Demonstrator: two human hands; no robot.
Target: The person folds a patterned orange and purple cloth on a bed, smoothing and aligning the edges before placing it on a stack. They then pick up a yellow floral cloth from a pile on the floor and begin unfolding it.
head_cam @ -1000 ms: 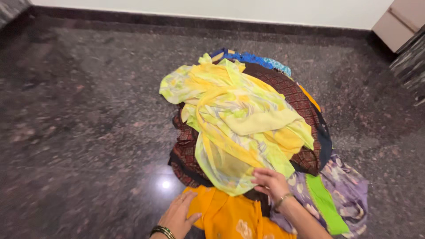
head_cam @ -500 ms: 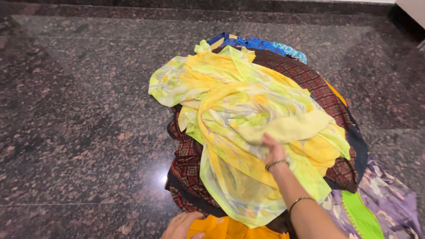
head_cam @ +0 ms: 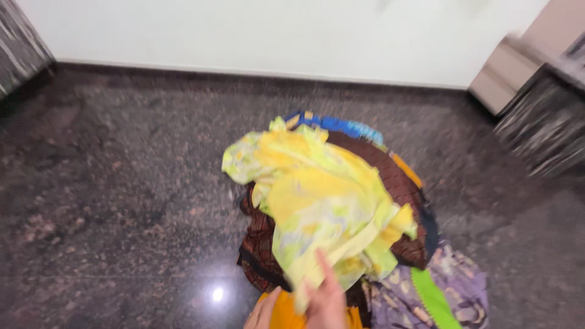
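Head view, blurred: right hand point(head_cam: 326, 298) is gripping the near hem of the yellow-green cloth point(head_cam: 317, 195), fingers closing on the fabric at the bottom edge. The cloth is lying on top of the clothes pile, spreading away from the hand. Left hand point(head_cam: 263, 312) is sitting just left of the right hand, touching the orange cloth point(head_cam: 285, 312); cannot tell if open or closed. Brown patterned cloth point(head_cam: 399, 183) is lying under the yellow-green cloth, purple cloth point(head_cam: 451, 286) right of it, all on the dark floor point(head_cam: 122, 201).
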